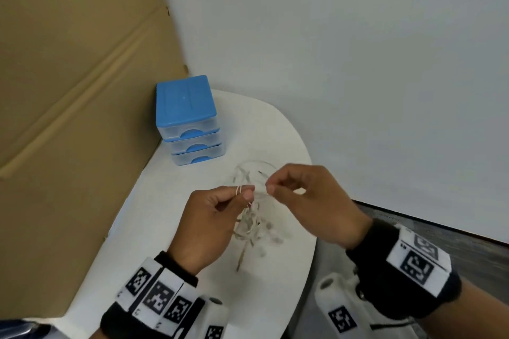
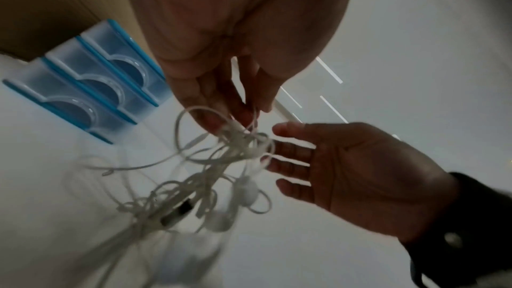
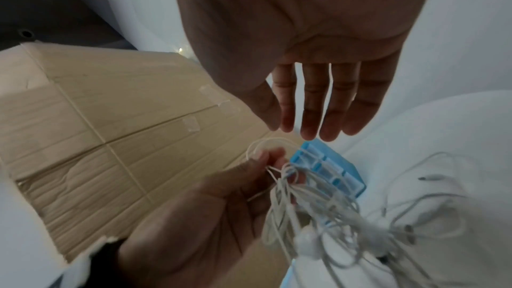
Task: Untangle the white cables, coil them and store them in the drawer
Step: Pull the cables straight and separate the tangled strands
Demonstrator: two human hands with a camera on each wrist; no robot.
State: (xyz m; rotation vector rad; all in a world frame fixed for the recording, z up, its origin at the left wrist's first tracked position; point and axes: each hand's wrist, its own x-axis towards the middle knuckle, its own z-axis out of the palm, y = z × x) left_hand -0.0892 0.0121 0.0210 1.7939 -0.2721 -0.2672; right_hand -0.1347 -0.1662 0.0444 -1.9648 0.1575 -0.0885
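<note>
White table (image 1: 281,129), drawer unit (image 1: 190,121) at rear. Left hand (image 1: 212,223) pinches tangled white cables (image 1: 249,224); right hand (image 1: 308,201) fingers pinch one strand.

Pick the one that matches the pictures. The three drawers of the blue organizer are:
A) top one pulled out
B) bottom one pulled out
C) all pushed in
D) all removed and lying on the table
C: in the head view the blue drawer unit shows its three drawer fronts flush in the stack, while the left hand holds up the tangled white cables over the white table.
</note>
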